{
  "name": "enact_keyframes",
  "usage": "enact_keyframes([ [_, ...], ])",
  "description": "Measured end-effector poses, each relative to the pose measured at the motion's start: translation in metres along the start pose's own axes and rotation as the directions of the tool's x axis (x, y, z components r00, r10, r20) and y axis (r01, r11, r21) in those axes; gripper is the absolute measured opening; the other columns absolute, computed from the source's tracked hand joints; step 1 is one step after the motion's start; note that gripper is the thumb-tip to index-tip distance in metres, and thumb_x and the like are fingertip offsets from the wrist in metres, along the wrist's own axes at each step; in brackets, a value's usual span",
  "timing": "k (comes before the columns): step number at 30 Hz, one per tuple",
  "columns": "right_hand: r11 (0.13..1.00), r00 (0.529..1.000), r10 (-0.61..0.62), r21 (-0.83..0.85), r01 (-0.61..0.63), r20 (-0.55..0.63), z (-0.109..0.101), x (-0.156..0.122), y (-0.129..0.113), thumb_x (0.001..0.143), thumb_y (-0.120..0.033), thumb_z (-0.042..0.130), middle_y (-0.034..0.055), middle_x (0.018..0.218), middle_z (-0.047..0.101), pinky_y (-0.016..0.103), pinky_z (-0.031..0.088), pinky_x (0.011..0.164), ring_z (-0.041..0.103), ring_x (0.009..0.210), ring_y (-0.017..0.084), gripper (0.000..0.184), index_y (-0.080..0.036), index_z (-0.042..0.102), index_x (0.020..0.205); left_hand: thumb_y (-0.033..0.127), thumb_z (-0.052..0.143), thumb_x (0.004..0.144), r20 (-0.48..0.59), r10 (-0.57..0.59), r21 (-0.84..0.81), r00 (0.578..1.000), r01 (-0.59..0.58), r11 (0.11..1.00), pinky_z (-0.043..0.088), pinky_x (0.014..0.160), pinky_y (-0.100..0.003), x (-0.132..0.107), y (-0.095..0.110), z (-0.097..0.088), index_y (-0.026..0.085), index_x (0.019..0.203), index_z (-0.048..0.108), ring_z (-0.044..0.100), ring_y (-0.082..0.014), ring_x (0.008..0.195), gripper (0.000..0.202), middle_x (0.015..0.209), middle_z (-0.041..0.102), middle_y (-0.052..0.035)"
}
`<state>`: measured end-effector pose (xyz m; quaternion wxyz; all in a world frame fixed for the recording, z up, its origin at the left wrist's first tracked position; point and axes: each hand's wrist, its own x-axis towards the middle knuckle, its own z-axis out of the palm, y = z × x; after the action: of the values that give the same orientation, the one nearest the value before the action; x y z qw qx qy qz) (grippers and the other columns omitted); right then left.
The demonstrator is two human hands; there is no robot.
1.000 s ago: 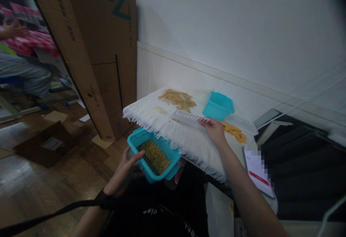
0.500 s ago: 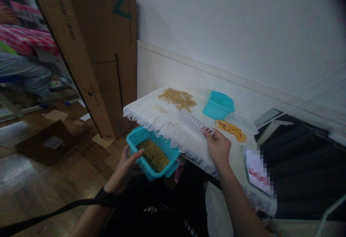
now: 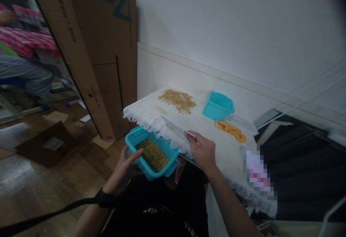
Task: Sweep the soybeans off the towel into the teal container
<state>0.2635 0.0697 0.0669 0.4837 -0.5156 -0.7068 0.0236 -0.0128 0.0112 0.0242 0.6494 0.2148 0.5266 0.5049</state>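
Observation:
My left hand [image 3: 123, 170] grips the near left side of a turquoise plastic bin [image 3: 171, 166], thumb over the rim. Yellowish beans [image 3: 154, 154] lie inside it, and the bin is just below the table's fringed front edge. A thin white slotted plastic strip [image 3: 177, 127] is pinched in my right hand [image 3: 202, 150]; it is tilted nearly edge-on to me, low over the cloth by that edge. A few loose beans beside the strip are partly hidden. Farther back, a spread pile of soybeans [image 3: 177, 99] rests on the white cloth [image 3: 143, 106].
A second turquoise bin [image 3: 218, 106] stands at the back of the table, with a yellow cloth-like item [image 3: 231, 130] in front. A blurred-out flat device [image 3: 259, 175] lies on the right. A tall cardboard box [image 3: 108, 60] stands left; a seated person's leg [image 3: 24, 71] shows beyond.
My right hand has moved left and toward me with the strip, turning it from flat-facing to edge-on. The bin in my left hand has barely shifted.

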Motion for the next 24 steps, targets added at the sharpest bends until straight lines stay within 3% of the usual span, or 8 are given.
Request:
enact_keyframes([
  [8, 0.994, 0.995, -0.088, 0.068, 0.084, 0.054, -0.010, -0.017, -0.017, 0.099, -0.031, 0.063, 0.0018, 0.092, 0.087, 0.031, 0.067, 0.076, 0.084, 0.079, 0.023, 0.025, -0.030, 0.087, 0.098, 0.043, 0.084, 0.090, 0.049, 0.054, 0.014, 0.997, -0.055, 0.998, 0.071, 0.084, -0.049, -0.005, -0.001, -0.002, 0.035, 0.162, 0.035, 0.082, -0.0312, 0.105, 0.087, 0.156, 0.061, -0.0177],
  [13, 0.997, 1.000, -0.003, 0.071, 0.004, -0.025, -0.020, -0.021, -0.022, 0.098, -0.036, 0.068, 0.0023, 0.088, 0.086, 0.028, 0.063, 0.069, 0.081, 0.074, 0.022, 0.020, -0.027, 0.086, 0.096, 0.043, 0.082, 0.092, 0.061, 0.060, 0.016, 0.996, -0.061, 0.998, 0.071, 0.085, -0.047, -0.006, 0.001, -0.001, 0.034, 0.158, 0.038, 0.081, -0.0306, 0.108, 0.080, 0.158, 0.059, -0.0181],
  [16, 0.994, 0.984, 0.103, 0.036, -0.099, -0.143, -0.027, -0.003, -0.003, 0.095, -0.046, 0.071, 0.0035, 0.084, 0.085, 0.028, 0.059, 0.066, 0.078, 0.071, 0.022, 0.027, -0.023, 0.085, 0.096, 0.042, 0.085, 0.089, 0.037, 0.049, 0.015, 0.998, -0.050, 0.999, 0.071, 0.082, -0.047, -0.005, 0.001, -0.001, 0.035, 0.160, 0.037, 0.082, -0.0305, 0.104, 0.086, 0.154, 0.062, -0.0178],
  [20, 0.979, 0.933, 0.194, -0.002, -0.204, -0.305, -0.031, 0.039, 0.046, 0.087, -0.056, 0.072, 0.0041, 0.072, 0.079, 0.031, 0.053, 0.064, 0.070, 0.065, 0.022, 0.040, -0.018, 0.082, 0.088, 0.045, 0.091, 0.083, -0.018, 0.014, 0.021, 1.000, -0.014, 1.000, 0.070, 0.075, -0.045, 0.000, -0.001, -0.003, 0.036, 0.164, 0.032, 0.084, -0.0300, 0.093, 0.101, 0.147, 0.067, -0.0177],
  [22, 0.966, 0.920, 0.252, 0.028, -0.255, -0.301, -0.027, 0.059, 0.068, 0.081, -0.060, 0.073, 0.0058, 0.072, 0.079, 0.034, 0.055, 0.067, 0.072, 0.069, 0.025, 0.044, -0.017, 0.082, 0.086, 0.048, 0.092, 0.081, -0.028, 0.016, 0.027, 0.999, -0.015, 1.000, 0.070, 0.073, -0.045, 0.003, -0.003, -0.004, 0.037, 0.165, 0.032, 0.084, -0.0298, 0.091, 0.104, 0.146, 0.068, -0.0173],
  [24, 0.938, 0.903, 0.341, 0.162, -0.307, -0.260, -0.018, 0.073, 0.082, 0.076, -0.060, 0.075, 0.0088, 0.080, 0.082, 0.037, 0.057, 0.070, 0.075, 0.073, 0.028, 0.048, -0.015, 0.082, 0.092, 0.049, 0.093, 0.079, -0.042, 0.016, 0.037, 0.999, -0.015, 0.999, 0.070, 0.072, -0.046, 0.007, -0.005, -0.005, 0.037, 0.165, 0.032, 0.083, -0.0302, 0.090, 0.106, 0.143, 0.070, -0.0172],
])
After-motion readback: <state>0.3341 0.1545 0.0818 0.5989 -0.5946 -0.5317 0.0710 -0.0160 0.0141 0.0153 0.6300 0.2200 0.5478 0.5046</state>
